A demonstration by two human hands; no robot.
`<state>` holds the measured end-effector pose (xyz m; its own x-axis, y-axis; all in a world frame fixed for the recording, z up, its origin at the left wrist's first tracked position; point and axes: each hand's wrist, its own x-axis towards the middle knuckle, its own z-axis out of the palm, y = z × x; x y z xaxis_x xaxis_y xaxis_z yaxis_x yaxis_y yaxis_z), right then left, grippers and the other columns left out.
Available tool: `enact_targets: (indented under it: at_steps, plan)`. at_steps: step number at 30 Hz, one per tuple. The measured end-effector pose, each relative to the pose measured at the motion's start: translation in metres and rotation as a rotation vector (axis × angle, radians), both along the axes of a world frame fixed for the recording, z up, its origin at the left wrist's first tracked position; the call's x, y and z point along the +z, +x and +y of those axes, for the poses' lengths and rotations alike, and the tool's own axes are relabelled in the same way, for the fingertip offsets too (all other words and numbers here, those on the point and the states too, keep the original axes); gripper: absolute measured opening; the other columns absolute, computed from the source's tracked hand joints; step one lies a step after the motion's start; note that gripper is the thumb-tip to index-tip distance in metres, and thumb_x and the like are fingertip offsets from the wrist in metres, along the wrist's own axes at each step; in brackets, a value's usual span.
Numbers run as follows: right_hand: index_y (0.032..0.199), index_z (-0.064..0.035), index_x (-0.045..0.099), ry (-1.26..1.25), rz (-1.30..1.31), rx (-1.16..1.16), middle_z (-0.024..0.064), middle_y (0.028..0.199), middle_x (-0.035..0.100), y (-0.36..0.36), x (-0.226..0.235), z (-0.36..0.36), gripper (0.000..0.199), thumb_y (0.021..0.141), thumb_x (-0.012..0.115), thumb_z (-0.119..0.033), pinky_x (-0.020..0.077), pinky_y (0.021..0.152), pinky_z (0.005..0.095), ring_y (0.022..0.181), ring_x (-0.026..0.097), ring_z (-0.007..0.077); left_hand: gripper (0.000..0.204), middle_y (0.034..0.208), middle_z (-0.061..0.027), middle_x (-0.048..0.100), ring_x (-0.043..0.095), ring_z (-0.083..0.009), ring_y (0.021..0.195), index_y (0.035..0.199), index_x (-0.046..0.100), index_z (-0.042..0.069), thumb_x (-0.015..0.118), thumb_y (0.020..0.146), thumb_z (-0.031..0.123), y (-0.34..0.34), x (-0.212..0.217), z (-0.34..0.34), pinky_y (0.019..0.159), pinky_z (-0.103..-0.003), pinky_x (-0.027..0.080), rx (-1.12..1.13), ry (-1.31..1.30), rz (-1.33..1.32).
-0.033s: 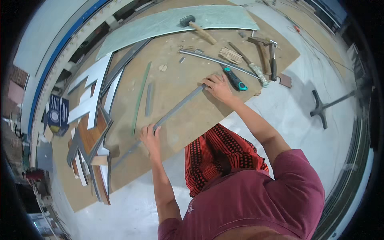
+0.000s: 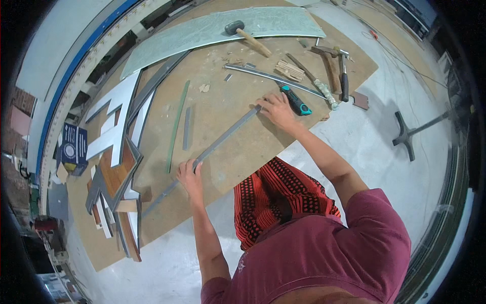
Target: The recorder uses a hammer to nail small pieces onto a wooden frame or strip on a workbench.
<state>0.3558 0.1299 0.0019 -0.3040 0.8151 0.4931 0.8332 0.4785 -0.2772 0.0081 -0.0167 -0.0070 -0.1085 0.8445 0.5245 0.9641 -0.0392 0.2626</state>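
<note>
A long, narrow grey strip [image 2: 226, 134] lies slantwise across the brown board. My left hand [image 2: 190, 177] grips it around its middle, thumb and fingers closed about its edges. Farther up, my right hand [image 2: 276, 109] pinches its far end, fingertips bent over it. To the left of the strip are a short grey piece [image 2: 187, 129] and a thin green strip [image 2: 177, 126]. Just beyond my right hand rests a tool with a teal and black handle [image 2: 295, 100]. Behind that tool a shiny metal bar [image 2: 273, 78] lies at an angle.
A black-headed mallet [image 2: 253, 42] lies partly on a pale green panel [image 2: 202, 35]. At the right are a hammer [image 2: 345, 81] and wood scraps [image 2: 289, 70]. Cut panel offcuts [image 2: 119, 175] are piled at left, beside a dark blue box [image 2: 73, 147]. A black stand [image 2: 404, 136] is on the floor.
</note>
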Motion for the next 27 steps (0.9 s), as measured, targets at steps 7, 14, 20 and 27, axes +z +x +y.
enact_targets:
  at_steps: [7, 14, 20, 27]
  plan:
    - [0.126, -0.0078, 0.051, 0.119, -0.062, -0.696, 0.0229, 0.123, 0.052, 0.163, -0.018, 0.067, 0.047, 0.082, 0.061, -0.02, 0.0383, 0.095, 0.0527, 0.113, 0.05, 0.0397, 0.025, 0.095, -0.0065, 0.059, 0.053, -0.0302, 0.095, 0.098, 0.064, 0.013, 0.072, 0.078, 0.026, 0.003, 0.006, 0.005, 0.08, -0.044, 0.04, 0.048, -0.03, 0.043]
    - [0.136, -0.0152, 0.039, -0.118, -0.201, -0.826, 0.0195, 0.121, 0.052, 0.228, -0.026, 0.126, 0.059, 0.084, 0.061, -0.032, 0.0465, 0.086, 0.0532, 0.112, 0.05, 0.0401, 0.016, 0.091, -0.0076, 0.057, 0.052, -0.0295, 0.087, 0.091, 0.065, 0.011, 0.07, 0.08, 0.022, -0.009, -0.01, 0.021, 0.079, -0.042, 0.04, 0.036, 0.052, 0.046]
    - [0.127, -0.0167, 0.05, 0.085, -0.249, -0.904, 0.0194, 0.12, 0.05, 0.258, -0.037, 0.152, 0.045, 0.083, 0.061, -0.025, 0.0516, 0.075, 0.0484, 0.108, 0.052, 0.0377, 0.015, 0.092, -0.0076, 0.058, 0.053, -0.0286, 0.088, 0.091, 0.064, 0.007, 0.067, 0.084, 0.019, -0.009, -0.008, 0.033, 0.082, -0.043, 0.04, 0.008, -0.053, -0.036]
    - [0.13, -0.0164, 0.047, -0.084, -0.014, -0.969, 0.0225, 0.116, 0.049, 0.25, -0.028, 0.145, 0.048, 0.087, 0.062, -0.032, 0.0496, 0.084, 0.0488, 0.11, 0.048, 0.0446, 0.024, 0.098, -0.0094, 0.057, 0.052, -0.0308, 0.094, 0.1, 0.063, 0.006, 0.069, 0.082, 0.021, 0.036, 0.023, 0.047, 0.085, -0.044, 0.038, 0.004, -0.155, -0.003]
